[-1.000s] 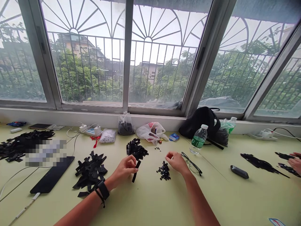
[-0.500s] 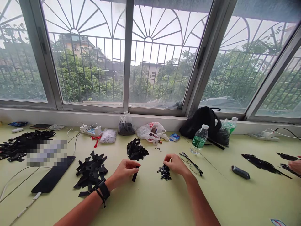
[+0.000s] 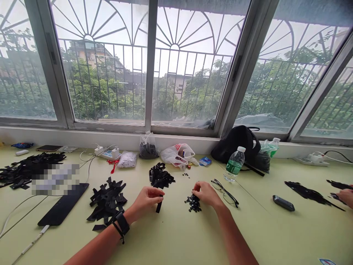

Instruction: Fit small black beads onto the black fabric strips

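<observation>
My left hand (image 3: 150, 199) pinches a short black fabric strip (image 3: 159, 207), which hangs down from thumb and fingers over the table. On the right, my right hand (image 3: 204, 193) has its fingertips closed together at the top edge of a heap of small black rings (image 3: 193, 203). Whatever is between those fingertips is too small to make out. Left of my left wrist lies a loose pile of black strips (image 3: 107, 201). Beyond my hands sits a second pile of black strips (image 3: 161, 176), some with a small ring-like fitting on them.
Eyeglasses (image 3: 226, 193) and a water bottle (image 3: 234, 165) stand close beyond my right forearm. A phone (image 3: 64, 206) on a cable lies left. Bags and a black backpack (image 3: 234, 145) line the window side. At far right another person's hand (image 3: 345, 195) is by black strips (image 3: 311, 194).
Both my hands keep almost the same pose and place. The other person's hand at the far right has shifted slightly. The whole view has moved a few pixels.
</observation>
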### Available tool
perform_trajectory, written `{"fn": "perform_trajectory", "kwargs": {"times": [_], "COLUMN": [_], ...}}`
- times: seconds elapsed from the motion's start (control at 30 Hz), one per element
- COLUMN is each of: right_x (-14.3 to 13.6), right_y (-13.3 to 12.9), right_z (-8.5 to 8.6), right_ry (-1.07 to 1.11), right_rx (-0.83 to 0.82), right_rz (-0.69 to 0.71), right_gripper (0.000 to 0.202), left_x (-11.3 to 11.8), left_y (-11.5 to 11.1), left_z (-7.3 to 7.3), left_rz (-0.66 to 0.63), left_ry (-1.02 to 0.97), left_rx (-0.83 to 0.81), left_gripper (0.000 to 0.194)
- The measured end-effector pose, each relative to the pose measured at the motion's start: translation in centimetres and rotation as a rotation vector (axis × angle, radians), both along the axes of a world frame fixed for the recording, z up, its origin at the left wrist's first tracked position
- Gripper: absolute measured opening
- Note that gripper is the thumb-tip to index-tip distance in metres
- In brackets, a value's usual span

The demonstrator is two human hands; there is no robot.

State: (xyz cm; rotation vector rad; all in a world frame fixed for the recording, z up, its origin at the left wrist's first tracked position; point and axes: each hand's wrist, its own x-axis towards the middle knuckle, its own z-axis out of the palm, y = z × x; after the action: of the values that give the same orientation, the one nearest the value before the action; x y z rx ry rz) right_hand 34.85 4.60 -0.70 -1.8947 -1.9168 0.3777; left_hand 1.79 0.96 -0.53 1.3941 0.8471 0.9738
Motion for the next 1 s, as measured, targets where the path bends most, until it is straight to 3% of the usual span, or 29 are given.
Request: {"fn": "perform_trajectory", "kwargs": {"times": [0.3, 1.0], "right_x": [-0.1, -0.1], "right_y": [-0.1, -1.1], "right_z": [0.1, 1.6], "right_ry": [-0.005, 0.083], "right_rx": [0.000, -0.026], "right_rz": [0.006, 0.094], "right_gripper": [0.007, 0.013], "left_x": [-0.1, -0.1], "left_y": [-0.4, 0.2], "left_z": [0.6, -0.6], "left_rz": [0.003, -0.023], "left_ry": [0.033, 0.054], "left_rx": [-0.017, 0.005], "left_gripper": [0.033, 0.036]}}
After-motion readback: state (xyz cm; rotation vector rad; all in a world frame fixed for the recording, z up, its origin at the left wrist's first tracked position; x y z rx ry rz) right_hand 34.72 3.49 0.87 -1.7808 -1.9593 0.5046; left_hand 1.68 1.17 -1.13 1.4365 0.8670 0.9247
